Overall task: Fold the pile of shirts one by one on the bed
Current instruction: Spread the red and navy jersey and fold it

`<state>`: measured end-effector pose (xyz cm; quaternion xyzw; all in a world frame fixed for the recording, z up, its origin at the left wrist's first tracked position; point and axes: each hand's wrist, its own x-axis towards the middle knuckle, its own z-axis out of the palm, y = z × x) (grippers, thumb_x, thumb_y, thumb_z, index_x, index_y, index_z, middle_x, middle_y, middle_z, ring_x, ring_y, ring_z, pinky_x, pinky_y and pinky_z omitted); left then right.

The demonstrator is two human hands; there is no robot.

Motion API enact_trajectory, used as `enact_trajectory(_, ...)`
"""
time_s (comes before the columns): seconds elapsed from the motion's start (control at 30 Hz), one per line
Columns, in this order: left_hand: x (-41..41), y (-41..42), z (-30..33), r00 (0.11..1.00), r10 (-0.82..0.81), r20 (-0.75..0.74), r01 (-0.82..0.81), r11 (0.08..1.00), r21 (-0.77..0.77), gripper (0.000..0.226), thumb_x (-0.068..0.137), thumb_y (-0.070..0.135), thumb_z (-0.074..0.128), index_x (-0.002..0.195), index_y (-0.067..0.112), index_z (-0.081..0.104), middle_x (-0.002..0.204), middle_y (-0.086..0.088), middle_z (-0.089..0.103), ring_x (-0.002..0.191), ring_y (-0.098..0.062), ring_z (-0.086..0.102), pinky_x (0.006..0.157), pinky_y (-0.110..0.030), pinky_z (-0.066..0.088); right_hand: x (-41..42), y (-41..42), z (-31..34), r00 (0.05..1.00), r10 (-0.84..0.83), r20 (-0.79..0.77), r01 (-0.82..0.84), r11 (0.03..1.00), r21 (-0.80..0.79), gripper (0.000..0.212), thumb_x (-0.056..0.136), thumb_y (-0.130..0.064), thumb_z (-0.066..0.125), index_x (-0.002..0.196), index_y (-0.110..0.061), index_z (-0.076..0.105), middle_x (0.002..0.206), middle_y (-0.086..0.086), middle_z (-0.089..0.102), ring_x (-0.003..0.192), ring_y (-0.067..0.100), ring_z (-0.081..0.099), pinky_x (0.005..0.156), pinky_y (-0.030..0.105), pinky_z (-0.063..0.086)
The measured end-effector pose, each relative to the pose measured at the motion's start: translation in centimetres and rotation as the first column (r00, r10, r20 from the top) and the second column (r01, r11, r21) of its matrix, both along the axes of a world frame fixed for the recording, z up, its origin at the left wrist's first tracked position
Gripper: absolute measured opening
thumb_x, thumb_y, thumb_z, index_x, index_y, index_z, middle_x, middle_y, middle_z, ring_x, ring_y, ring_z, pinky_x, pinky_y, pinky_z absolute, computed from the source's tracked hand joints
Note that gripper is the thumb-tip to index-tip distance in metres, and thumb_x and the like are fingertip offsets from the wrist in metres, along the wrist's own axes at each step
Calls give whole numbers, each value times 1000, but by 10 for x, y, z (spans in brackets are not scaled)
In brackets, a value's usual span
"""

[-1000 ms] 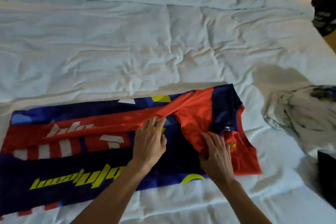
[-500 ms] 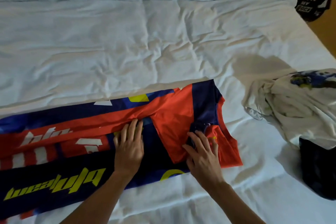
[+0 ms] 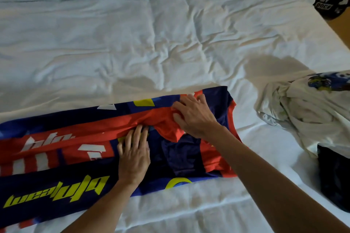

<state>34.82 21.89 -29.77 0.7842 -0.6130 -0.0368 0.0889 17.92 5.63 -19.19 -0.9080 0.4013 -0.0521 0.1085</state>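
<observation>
A navy, red and yellow jersey (image 3: 62, 174) lies spread across the near part of the white bed (image 3: 151, 43), its collar end to the right. My left hand (image 3: 134, 155) presses flat on the middle of the jersey with straight fingers. My right hand (image 3: 195, 113) is further up, near the jersey's far edge, where its curled fingers and thumb pinch the bunched red sleeve (image 3: 166, 125). To the right on the bed sits the pile of shirts (image 3: 312, 111), topped by a crumpled white shirt with a blue print.
A dark garment (image 3: 335, 178) lies under the white shirt at the right edge. A black item with white lettering (image 3: 329, 2) sits beyond the bed's far right corner. The bed's right edge runs diagonally past it. Wrinkled white sheet covers the far half.
My right hand has moved from the sleeve's near end up towards the jersey's far edge, taking hold of the red sleeve and bunching it. My left hand stays pressed on the jersey.
</observation>
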Motion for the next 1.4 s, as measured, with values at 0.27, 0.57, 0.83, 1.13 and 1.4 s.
enact_trajectory(0.27,1,0,-4,1000,-25,14,24,1000,12,56,92,26,39,146,14,47,152,-5,43,132,-29,46,98,-53,38,-5,82,-49,960,-277,-39,280,955,94,65,96,-55,37,156,-36,21,166,2,-2,152,28,-9,116,67,-5)
enact_trajectory(0.57,9,-1,15,981,-49,-188,47,999,-15,50,91,26,42,139,19,55,146,-1,50,128,-23,48,99,-49,44,-1,95,-51,953,-300,-46,303,949,89,71,89,-64,41,154,-38,27,166,4,-1,151,38,-9,109,74,-2)
enact_trajectory(0.83,205,36,75,950,-117,-289,0,927,-376,26,84,-6,54,104,4,68,108,-10,64,105,-29,61,97,-39,48,169,227,-48,853,-73,516,48,997,62,32,79,-19,67,109,-12,71,113,6,61,99,30,61,84,42,49)
enact_trajectory(1.13,382,34,81,996,89,-4,-79,908,412,45,93,18,53,138,17,51,136,-9,52,126,-31,47,104,-49,34,350,324,-54,963,161,215,-212,946,244,59,60,-58,68,114,-36,59,107,-8,54,89,16,53,73,31,52)
enact_trajectory(1.4,382,11,118,913,352,-208,-242,875,419,16,72,31,67,74,15,70,76,-6,68,83,-30,66,70,-33,51,341,313,-44,799,-325,506,19,855,519,25,82,-23,56,104,-28,68,90,-9,66,80,13,62,65,26,51)
